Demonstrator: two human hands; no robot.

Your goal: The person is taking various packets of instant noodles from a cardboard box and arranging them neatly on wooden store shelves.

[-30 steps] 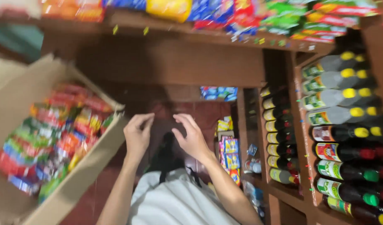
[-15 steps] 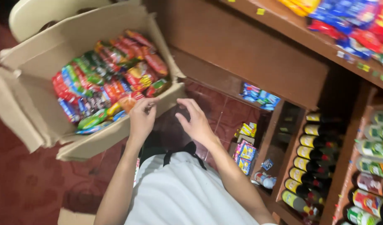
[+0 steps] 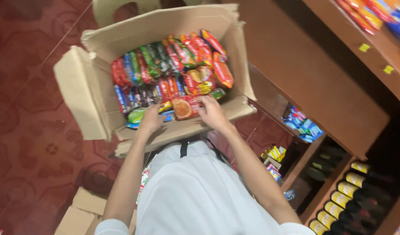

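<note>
The red snack packet with a round picture on its front lay at the near edge of the cardboard box, between the two hands and touching both. The right hand had its fingers curled over the packet's right side; the left hand pressed in from the other side, its fingers bent down among the packets, so the pair seemed to be closing on this one pack. Whether either hand had lifted it clear could not be told. By the look of it, the step in hand was getting a grip on a packet from the front row. The next move would call for pulling it up without dragging its neighbours, since the packs sat tight against one another.

Beyond the fingertips the box was nearly full: red, green, blue and orange packets stood on edge in rows, with a few lying loose on top at the far right. Its flaps hung open, one out past the left hand. To the right of the right arm a wooden shelf unit held small blue packs, yellow boxes and, lower down, dark bottles with yellow caps. A flattened carton lay by the left elbow.
</note>
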